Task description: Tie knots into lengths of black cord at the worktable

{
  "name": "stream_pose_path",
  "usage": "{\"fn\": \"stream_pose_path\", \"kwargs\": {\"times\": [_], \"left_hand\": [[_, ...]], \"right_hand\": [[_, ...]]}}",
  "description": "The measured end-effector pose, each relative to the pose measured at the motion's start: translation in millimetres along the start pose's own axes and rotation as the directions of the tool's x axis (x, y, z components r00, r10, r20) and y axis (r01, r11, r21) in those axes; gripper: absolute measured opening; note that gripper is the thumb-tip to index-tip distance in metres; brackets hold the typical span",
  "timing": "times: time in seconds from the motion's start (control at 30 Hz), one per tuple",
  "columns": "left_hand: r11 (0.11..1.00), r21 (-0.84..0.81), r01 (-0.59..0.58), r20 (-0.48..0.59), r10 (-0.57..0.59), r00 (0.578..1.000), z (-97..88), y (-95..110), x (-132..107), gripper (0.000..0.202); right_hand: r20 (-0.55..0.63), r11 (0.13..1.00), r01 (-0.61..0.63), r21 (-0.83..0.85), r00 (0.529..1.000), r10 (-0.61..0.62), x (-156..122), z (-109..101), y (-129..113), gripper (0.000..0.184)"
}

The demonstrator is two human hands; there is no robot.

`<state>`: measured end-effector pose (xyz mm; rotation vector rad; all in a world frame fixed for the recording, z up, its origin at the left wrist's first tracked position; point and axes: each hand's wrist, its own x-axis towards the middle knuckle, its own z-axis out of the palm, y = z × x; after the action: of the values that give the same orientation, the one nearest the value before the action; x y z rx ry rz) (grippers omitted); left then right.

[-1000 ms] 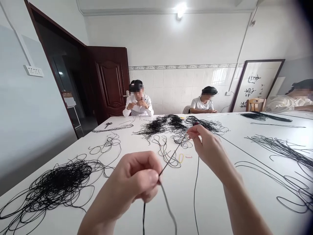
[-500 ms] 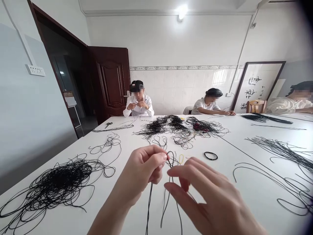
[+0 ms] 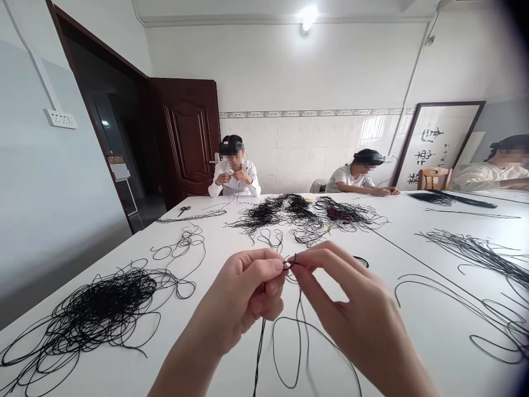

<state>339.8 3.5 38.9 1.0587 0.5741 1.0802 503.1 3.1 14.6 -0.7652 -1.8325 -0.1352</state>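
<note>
My left hand (image 3: 243,295) and my right hand (image 3: 343,306) meet over the white table (image 3: 413,331), fingertips pinched together on a thin black cord (image 3: 298,331). A small loop of the cord sits between the two pinches. The rest of the cord hangs down from my fingers in loose curves toward the near edge. A small black ring (image 3: 362,260) lies on the table just behind my right hand, partly hidden by it.
A big tangle of black cord (image 3: 95,314) lies at my left, another heap (image 3: 289,212) at the middle far side, more strands (image 3: 479,253) on the right. Scissors (image 3: 182,210) lie far left. Three people sit at the far and right sides.
My right hand came back from a far reach and closed on the cord beside my left hand's pinch. The taut cord went slack and now forms a small loop.
</note>
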Motion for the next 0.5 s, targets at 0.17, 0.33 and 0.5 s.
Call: {"fn": "stream_pose_path", "kwargs": {"times": [0.17, 0.33, 0.5], "left_hand": [[0.938, -0.332, -0.096, -0.037, 0.089, 0.995, -3.8, 5, -3, 0.021], [0.969, -0.092, -0.228, -0.174, 0.210, 0.962, -6.1, 5, 1, 0.025], [0.909, 0.317, -0.271, -0.176, 0.337, 0.925, -4.8, -2, 3, 0.017]], "right_hand": [[-0.104, 0.981, -0.141, 0.136, 0.982, 0.156, 1, -1, 4, 0.011], [-0.102, 0.999, -0.021, 0.026, 0.994, 0.023, -3, -11, 2, 0.011], [-0.045, 0.963, 0.240, -0.124, 0.968, -0.247, 1, -12, 0, 0.014]]}}
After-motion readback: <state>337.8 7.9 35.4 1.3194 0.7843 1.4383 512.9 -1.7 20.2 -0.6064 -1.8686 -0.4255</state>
